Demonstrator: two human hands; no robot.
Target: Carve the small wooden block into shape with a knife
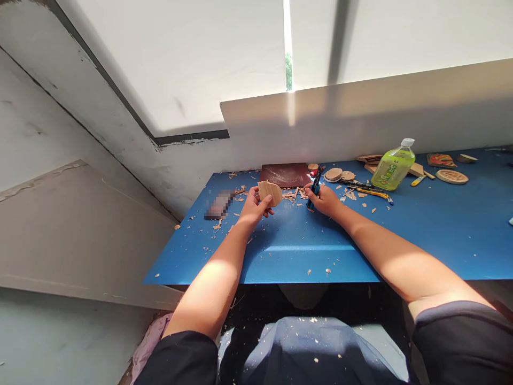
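Note:
My left hand [252, 207] grips a rounded piece of pale wood [269, 193], holding it up a little above the blue table [280, 251]. My right hand [324, 200] is closed around a slim blue-and-black handled tool [315, 188], whose tip is hidden by my fingers or too small to make out. The hands are close together, with the wood and the tool apart. Loose wood shavings [292, 195] are scattered on the tabletop between and around them.
At the back of the table lie a dark reddish board [284, 175], wooden discs [332, 174], several pens and tools [363, 188], a green bottle [393, 166] and a round wooden plaque [452, 176]. A pixelated blurred object [219, 205] lies left of my left hand. A wall rises behind the table.

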